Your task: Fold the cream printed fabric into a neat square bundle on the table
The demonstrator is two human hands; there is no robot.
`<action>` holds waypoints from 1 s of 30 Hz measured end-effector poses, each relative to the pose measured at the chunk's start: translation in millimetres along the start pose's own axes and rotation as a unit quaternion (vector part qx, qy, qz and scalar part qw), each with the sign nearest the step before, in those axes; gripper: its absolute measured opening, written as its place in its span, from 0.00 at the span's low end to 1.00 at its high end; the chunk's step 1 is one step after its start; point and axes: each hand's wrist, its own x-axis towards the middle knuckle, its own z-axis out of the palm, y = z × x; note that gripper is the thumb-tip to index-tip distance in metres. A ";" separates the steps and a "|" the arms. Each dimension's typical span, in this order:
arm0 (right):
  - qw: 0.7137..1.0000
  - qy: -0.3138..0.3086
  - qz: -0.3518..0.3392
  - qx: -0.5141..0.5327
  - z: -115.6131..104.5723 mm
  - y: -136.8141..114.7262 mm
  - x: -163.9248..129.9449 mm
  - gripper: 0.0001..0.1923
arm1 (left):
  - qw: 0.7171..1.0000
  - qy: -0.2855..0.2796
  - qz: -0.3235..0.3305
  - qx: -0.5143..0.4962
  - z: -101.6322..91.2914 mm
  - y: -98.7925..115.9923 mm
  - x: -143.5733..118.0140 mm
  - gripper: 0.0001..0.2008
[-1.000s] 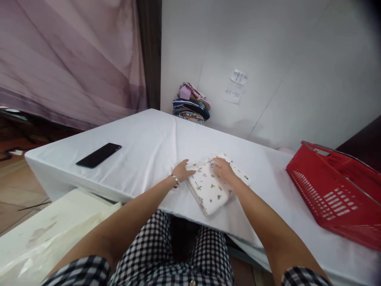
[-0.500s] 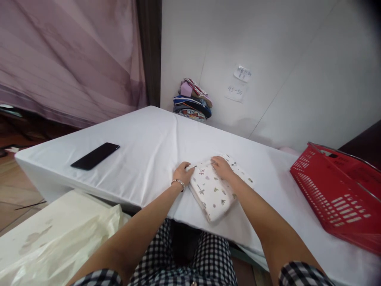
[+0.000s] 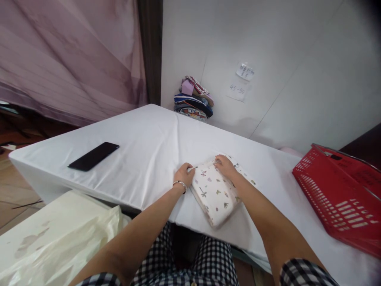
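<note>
A white folded cloth with small plant-like prints lies on the table near its front edge. My left hand, with a bracelet at the wrist, pinches the cloth's far left corner between thumb and fingers. Over the cloth's far edge, my right hand has its fingers bent and closed on the fabric. Part of the cloth's right side is hidden under my right forearm.
A white-covered table bears a black phone at left and a red plastic basket at right. Folded clothes are stacked by the wall. A pale plastic bag lies on a lower surface at front left.
Both hands have closed more tightly on the cloth's far edge. The cloth's near end sits slightly lower in view and looks a little puffier. The camera view has shifted slightly.
</note>
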 end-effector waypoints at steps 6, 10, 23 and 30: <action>1.000 -0.009 -0.027 0.014 0.9 1.0 1.8 0.10 | 1.000 -0.001 0.008 0.007 -0.7 1.1 -0.7 0.07; 0.999 0.005 -0.032 0.006 1.4 -1.9 1.8 0.08 | 0.999 0.008 0.038 0.016 0.3 0.7 -1.3 0.09; 0.999 -0.003 -0.042 0.007 -1.7 -6.3 3.2 0.06 | 0.994 -0.014 0.106 0.021 3.7 -1.8 0.3 0.14; 0.999 -0.013 -0.030 0.002 -4.3 -10.0 2.9 0.06 | 0.996 -0.017 0.093 0.006 1.9 -0.6 0.3 0.06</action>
